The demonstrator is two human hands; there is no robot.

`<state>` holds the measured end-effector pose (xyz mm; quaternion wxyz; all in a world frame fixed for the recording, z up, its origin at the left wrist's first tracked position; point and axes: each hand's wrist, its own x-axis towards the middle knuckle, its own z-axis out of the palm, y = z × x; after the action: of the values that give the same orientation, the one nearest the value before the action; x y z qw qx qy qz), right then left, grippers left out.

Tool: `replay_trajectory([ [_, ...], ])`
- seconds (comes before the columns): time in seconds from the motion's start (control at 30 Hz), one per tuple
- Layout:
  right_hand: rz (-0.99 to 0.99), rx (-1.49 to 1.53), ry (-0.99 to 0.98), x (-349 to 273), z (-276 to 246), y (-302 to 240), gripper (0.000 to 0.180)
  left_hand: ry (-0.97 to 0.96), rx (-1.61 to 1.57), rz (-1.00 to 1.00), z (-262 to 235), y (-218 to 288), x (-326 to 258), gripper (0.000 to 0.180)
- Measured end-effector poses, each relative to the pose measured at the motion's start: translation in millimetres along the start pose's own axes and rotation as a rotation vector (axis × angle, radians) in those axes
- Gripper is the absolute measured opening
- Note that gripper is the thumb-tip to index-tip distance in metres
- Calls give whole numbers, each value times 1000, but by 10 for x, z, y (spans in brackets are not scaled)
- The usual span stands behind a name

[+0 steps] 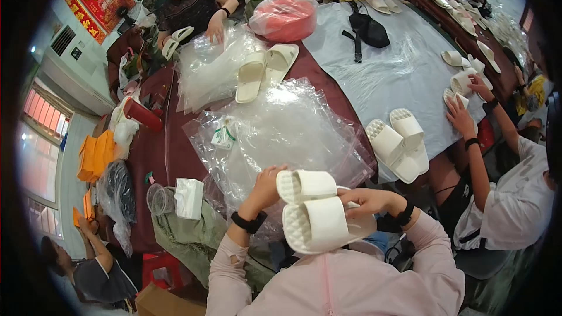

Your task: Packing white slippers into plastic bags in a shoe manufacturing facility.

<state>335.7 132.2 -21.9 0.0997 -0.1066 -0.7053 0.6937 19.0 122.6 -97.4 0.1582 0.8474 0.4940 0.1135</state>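
A pair of white slide slippers is held up close to my chest, one overlapping the other, with dimpled insoles and broad straps. My right hand is closed on the pair from the right, its fingers lying over a strap edge. Just left of the slippers is my left hand; its fingers pass partly behind the upper slipper, which hides whether they grip it. Beyond both hands spreads a pile of clear plastic bags, with a small white-and-green packet among them. Black bands circle both my wrists.
Another white slipper pair lies to the right, and one sits farther off on the bags. A tissue pack and clear tub stand at left. Co-workers handle slippers across and at right.
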Motion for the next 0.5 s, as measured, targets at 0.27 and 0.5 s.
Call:
replay_trajectory([
  [0.27, 94, -13, 172, 98, 243, -160, 36, 250, -424, -116, -224, 178, 221, 33],
  [0.5, 170, -1068, 658, 14, 427, -60, 16, 240, -411, -52, -252, 447, 160, 43],
])
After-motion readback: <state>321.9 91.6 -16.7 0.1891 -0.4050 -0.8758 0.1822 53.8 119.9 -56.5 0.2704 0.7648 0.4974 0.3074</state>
